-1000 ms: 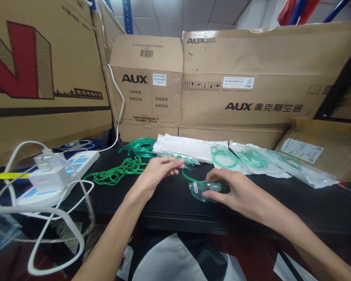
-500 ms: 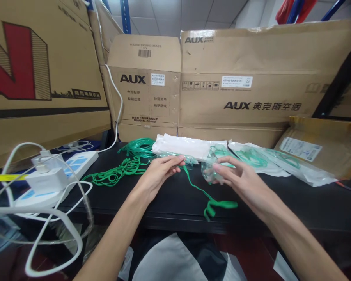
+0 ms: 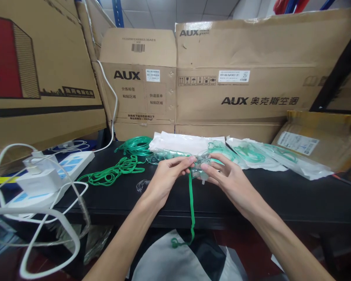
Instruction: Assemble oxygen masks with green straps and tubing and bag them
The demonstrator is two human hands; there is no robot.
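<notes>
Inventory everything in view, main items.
Mask: 1, clear, centre
Strap: 1, green, hanging near mask
Loose straps: pile, green, left of centre
Tubing: coil, green, behind loose straps
Plastic pieces: count unclear, clear, rear centre
Packets: several, white, rear
Power strip: 1, white-blue, left
Charger: 1, white, on power strip
Cables: several, white, left
Cardboard: several panels, brown, behind, left
Parcel: 1, brown, rear right
Table: 1, black, centre
Left hand: 1, at strap's top
Right hand: 1, holding mask

Between left hand (image 3: 175, 171) and right hand (image 3: 226, 175) is a clear plastic mask (image 3: 202, 160); a flat green elastic strap (image 3: 191, 203) hangs below the grip. Left of the grip, tangled green cord (image 3: 124, 166) lies before coiled green tubing (image 3: 133, 145). Behind the grip lies a flat white packet (image 3: 187, 142), then a brown cardboard box (image 3: 234, 86).
</notes>
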